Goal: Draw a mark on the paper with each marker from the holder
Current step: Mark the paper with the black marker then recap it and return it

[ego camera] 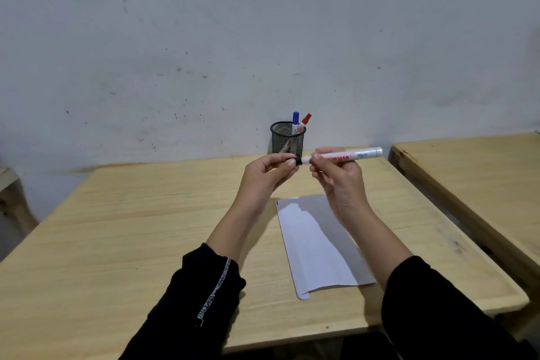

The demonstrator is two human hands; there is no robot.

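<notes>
I pinch the black cap in my left hand, right hand clamped on the white-barrelled marker, and judge a straight pull toward 9 o'clock best, over the white paper sheet.

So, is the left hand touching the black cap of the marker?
Touching. The head view shows the left hand with its fingertips closed around the black cap of the marker, whose barrel the right hand holds above the paper.

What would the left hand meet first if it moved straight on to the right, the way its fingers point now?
Probably the right hand: the left hand grips the black cap of the white marker, and the right hand's fingers hold the barrel just beyond.
</notes>
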